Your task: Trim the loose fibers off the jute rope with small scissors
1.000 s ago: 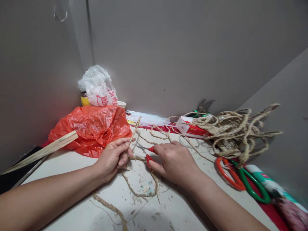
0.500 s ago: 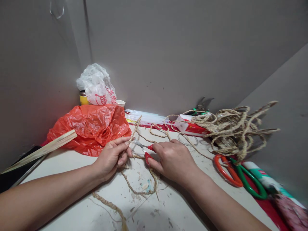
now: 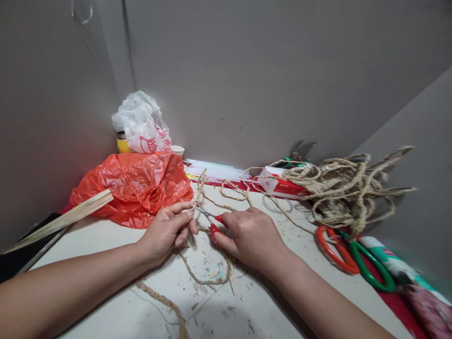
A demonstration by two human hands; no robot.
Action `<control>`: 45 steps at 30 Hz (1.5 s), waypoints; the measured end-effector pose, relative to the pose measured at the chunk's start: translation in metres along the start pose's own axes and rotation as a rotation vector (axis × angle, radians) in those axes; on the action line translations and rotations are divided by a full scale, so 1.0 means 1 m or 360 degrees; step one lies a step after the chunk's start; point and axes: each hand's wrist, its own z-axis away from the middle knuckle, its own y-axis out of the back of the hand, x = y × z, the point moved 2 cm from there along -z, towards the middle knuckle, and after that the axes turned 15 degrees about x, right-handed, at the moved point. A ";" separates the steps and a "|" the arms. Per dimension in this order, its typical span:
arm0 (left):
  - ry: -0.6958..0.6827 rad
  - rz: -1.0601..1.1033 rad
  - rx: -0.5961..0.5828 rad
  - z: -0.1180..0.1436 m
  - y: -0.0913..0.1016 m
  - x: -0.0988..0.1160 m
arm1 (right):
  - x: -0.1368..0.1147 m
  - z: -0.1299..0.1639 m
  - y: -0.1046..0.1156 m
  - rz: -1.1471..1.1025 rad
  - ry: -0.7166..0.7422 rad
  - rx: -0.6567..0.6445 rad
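Between thumb and forefinger my left hand [image 3: 169, 230] pinches a thin braided straw cord [image 3: 200, 183], whose upper part rises above the fingertips. My right hand [image 3: 250, 235] grips small red-handled scissors [image 3: 216, 225] with the handles spread. Their blades point left and meet the cord right beside my left fingertips; whether they have cut anything I cannot tell. More of the cord loops over the white table [image 3: 275, 287] below the hands. A thicker braid end [image 3: 158, 297] lies nearer to me.
Coiled straw rope [image 3: 346, 188] heaps at the right, above large orange-and-green-handled shears [image 3: 370, 263]. A red plastic bag [image 3: 141, 183], a white plastic bag [image 3: 141, 122] and flat straw strips [image 3: 70, 219] are at the left. Clear sticks [image 3: 215, 173] and a red-white box [image 3: 282, 183] line the back.
The scissors and my right hand have moved slightly left, and the blades now sit closer against the cord at my left fingertips. My left hand stays nearly in place.
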 end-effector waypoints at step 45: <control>-0.1060 -0.1032 -0.0172 0.023 -0.006 0.000 | -0.022 0.002 -0.007 -0.2005 -0.1583 -0.0045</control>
